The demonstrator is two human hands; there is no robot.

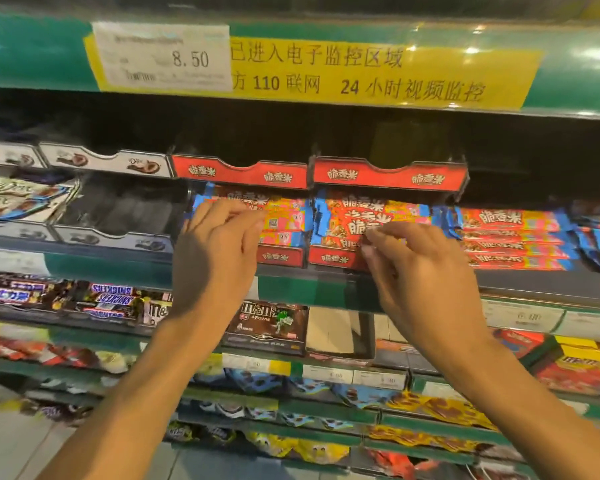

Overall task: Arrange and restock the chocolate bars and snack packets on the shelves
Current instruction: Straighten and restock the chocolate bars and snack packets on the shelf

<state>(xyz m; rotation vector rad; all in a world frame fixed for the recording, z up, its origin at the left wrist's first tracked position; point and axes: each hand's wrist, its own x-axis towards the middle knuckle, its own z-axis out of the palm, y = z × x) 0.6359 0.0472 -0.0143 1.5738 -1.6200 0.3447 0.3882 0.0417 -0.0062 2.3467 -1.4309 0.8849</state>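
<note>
Red-and-blue chocolate bars lie stacked in two red display boxes on the middle shelf, the left box and the right box. My left hand reaches into the left box, its fingers laid nearly straight over the top bars. At the right box, my right hand pinches the front of a bar between bent fingers and thumb; the fingertips are blurred. More of the same bars lie loose in a stack to the right of the boxes.
Two more red boxes sit stacked above. White-and-grey boxes stand at left. The shelf below holds Snickers bars, an M&M's box and an open cardboard box. Snack packets hang lower down. A green shelf edge with a yellow sign runs overhead.
</note>
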